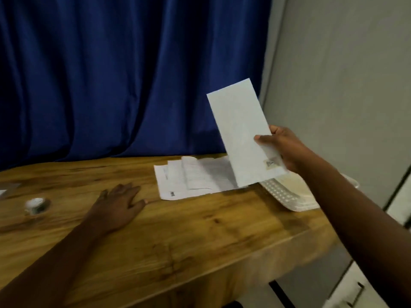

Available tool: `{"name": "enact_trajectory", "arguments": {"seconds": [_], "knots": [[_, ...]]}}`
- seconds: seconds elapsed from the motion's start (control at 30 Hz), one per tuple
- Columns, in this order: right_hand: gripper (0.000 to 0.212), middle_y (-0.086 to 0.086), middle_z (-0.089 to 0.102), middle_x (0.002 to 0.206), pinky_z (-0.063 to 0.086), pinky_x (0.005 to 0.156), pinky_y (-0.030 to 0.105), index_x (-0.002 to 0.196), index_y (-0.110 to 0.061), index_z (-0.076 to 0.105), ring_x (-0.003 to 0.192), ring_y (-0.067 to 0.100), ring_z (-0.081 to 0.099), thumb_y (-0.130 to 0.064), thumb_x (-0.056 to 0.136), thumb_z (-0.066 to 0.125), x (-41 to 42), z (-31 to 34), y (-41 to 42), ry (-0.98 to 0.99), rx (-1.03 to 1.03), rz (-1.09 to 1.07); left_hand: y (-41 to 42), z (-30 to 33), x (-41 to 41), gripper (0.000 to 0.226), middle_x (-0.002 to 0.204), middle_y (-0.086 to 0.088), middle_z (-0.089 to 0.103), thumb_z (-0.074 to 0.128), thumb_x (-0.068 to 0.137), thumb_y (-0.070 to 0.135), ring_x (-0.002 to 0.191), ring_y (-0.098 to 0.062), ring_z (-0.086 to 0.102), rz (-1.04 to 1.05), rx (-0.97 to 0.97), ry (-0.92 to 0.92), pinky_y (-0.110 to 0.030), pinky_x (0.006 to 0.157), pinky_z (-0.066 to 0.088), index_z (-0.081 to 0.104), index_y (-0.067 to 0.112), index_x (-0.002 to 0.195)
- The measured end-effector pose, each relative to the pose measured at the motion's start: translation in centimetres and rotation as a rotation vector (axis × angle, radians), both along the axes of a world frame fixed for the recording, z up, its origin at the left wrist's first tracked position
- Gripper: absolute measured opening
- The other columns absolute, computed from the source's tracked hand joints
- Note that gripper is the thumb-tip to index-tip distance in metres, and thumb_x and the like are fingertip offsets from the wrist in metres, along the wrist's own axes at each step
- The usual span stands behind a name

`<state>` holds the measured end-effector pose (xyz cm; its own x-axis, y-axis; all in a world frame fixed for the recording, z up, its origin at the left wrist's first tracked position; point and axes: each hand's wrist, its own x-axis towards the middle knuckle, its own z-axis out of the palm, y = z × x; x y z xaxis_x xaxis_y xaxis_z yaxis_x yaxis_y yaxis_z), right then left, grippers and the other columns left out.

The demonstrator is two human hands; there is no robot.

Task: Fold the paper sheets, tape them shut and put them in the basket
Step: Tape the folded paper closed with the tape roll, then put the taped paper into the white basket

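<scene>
My left hand [119, 202] rests flat, fingers spread, on the table [200, 236]; my right hand [282, 150] pinches a taped folded sheet [240, 134] at two o'clock, which could slip short of the basket [289, 196].

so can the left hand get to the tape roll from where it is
Probably yes: the left hand lies flat and empty on the table, and only bare wood separates it from the tape roll to its left.

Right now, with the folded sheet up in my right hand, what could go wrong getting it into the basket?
1. The right hand pinches the folded sheet only near its lower edge, so it may flop or slip.
2. Only a small tape piece closes it; it may spring open.
3. The basket sits at the table corner, beside the loose sheets; a nudge could shift either.
</scene>
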<state>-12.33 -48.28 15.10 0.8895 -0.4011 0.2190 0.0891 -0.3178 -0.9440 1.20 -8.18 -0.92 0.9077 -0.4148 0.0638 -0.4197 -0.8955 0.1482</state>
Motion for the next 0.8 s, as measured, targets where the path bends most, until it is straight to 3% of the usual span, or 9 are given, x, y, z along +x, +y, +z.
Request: {"name": "enact_trajectory", "arguments": {"seconds": [0.1,0.23,0.37,0.47,0.57,0.67,0.8], "knots": [[0.024,0.018,0.075,0.109,0.059,0.083,0.048,0.111,-0.012,0.073,0.091,0.035,0.072,-0.013,0.087,0.074,-2.6,1.5,-7.2,0.087,-0.155,-0.117,-0.1,0.1,-0.6,0.070,0.173,0.002,0.010,0.024,0.102,0.066,0.159,-0.022,0.012,0.008,0.033,0.002,-0.050,0.127,0.010,0.015,0.034,0.164],[0.029,0.021,0.073,0.103,0.060,0.063,0.038,0.112,-0.005,0.072,0.084,0.033,0.069,-0.012,0.084,0.078,-4.3,1.2,-13.8,0.268,-0.327,-0.261,0.1,0.0,-0.7,0.069,0.173,0.002,0.014,0.026,0.102,0.065,0.158,-0.021,0.015,0.020,-0.001,-0.003,-0.050,0.127,0.013,0.018,0.034,0.163],[0.039,0.019,0.069,0.114,0.059,0.090,0.051,0.121,-0.004,0.069,0.104,0.037,0.067,-0.021,0.086,0.078,-3.9,-0.6,-16.1,0.492,-0.456,-0.276,0.2,-0.2,-0.5,0.068,0.172,0.003,0.015,0.029,0.102,0.066,0.158,-0.021,0.016,0.022,-0.033,-0.004,-0.049,0.127,0.014,0.020,0.036,0.162],[0.044,0.016,0.068,0.117,0.056,0.096,0.049,0.123,-0.008,0.068,0.106,0.034,0.065,-0.030,0.087,0.077,-3.1,-1.5,-16.7,0.552,-0.542,-0.301,0.3,-0.2,-0.5,0.068,0.172,0.003,0.018,0.032,0.101,0.066,0.157,-0.021,0.019,0.031,-0.067,-0.004,-0.049,0.127,0.015,0.023,0.036,0.161],[0.043,0.010,0.068,0.113,0.053,0.078,0.033,0.116,-0.013,0.071,0.097,0.026,0.065,-0.044,0.086,0.075,-2.0,-2.1,-16.9,0.634,-0.669,-0.305,0.4,-0.2,-0.5,0.067,0.171,0.004,0.022,0.035,0.101,0.065,0.156,-0.019,0.022,0.030,-0.084,-0.008,-0.048,0.126,0.016,0.026,0.036,0.160],[0.046,0.010,0.069,0.111,0.045,0.063,0.025,0.113,-0.005,0.070,0.091,0.025,0.062,-0.042,0.085,0.076,-0.9,-2.8,-17.0,0.648,-0.720,-0.366,0.4,0.0,-0.5,0.067,0.170,0.004,0.024,0.036,0.101,0.065,0.156,-0.019,0.023,0.019,-0.101,-0.018,-0.048,0.126,0.017,0.028,0.035,0.160],[0.056,0.021,0.067,0.117,0.055,0.087,0.041,0.120,0.006,0.064,0.101,0.032,0.064,-0.024,0.078,0.086,-0.2,-4.3,-17.3,0.608,-0.597,-0.399,0.5,-0.2,-0.5,0.071,0.169,0.005,0.026,0.032,0.098,0.071,0.155,-0.018,0.023,0.014,-0.115,-0.016,-0.048,0.125,0.017,0.030,0.035,0.159]]}}
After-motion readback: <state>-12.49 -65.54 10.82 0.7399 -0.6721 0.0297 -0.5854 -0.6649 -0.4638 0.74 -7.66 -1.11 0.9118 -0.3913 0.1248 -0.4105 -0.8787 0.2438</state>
